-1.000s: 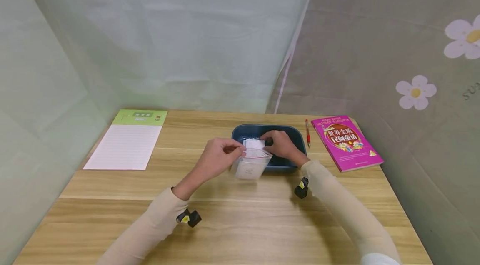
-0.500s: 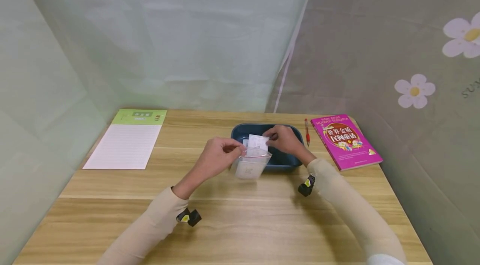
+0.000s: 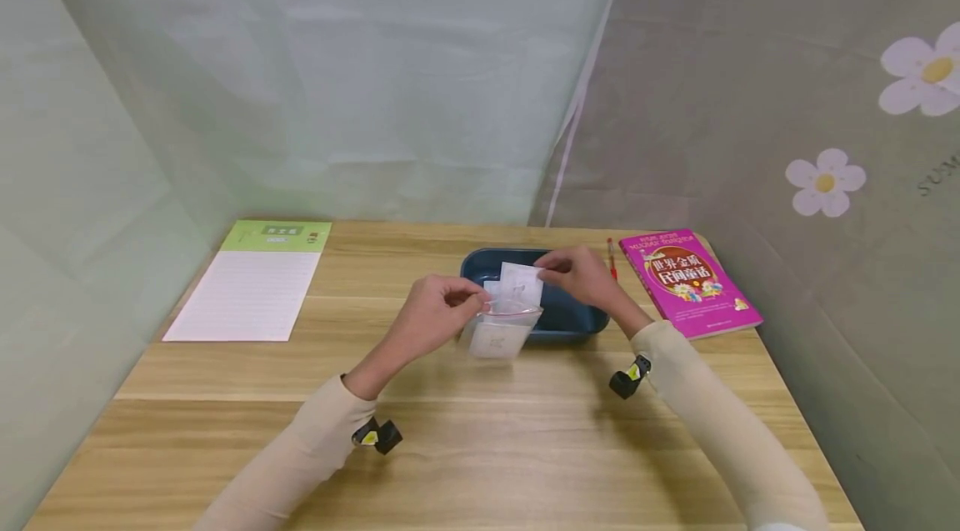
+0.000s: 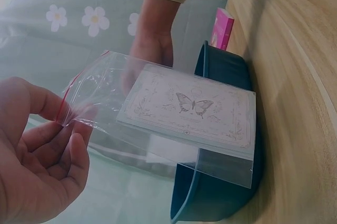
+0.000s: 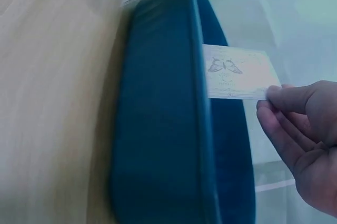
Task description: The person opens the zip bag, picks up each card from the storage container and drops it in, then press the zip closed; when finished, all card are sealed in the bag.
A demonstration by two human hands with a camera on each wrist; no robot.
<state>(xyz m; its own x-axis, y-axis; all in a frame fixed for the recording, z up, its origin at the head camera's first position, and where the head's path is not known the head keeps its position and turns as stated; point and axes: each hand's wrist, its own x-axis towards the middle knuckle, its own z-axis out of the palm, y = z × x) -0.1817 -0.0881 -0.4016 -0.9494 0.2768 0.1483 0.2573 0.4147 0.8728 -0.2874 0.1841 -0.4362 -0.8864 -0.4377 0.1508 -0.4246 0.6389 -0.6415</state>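
Note:
My left hand (image 3: 433,313) pinches a clear zip bag (image 3: 499,339) by its red-striped top edge. Inside the bag lie pale cards (image 4: 192,108), the front one printed with a butterfly; how many cannot be told. Between thumb and fingers of my right hand (image 3: 587,278) is a white card (image 5: 237,71), also bearing a butterfly print. This card is raised over the dark blue bin (image 3: 564,321), behind the bag's mouth and outside it. A pale piece (image 3: 491,288) shows in the bin to the left, partly covered by the bag and my left hand.
A red pen (image 3: 612,257) lies right of the bin, with a magenta book (image 3: 692,283) beyond it. At the table's left rests a lined pad (image 3: 251,285) with a green header. Fabric walls (image 3: 360,81) stand around the wooden table (image 3: 480,448).
My right hand has come up out of the bin and shifted right, bringing the white card into view. The left hand keeps its grip on the zip bag, almost unmoved.

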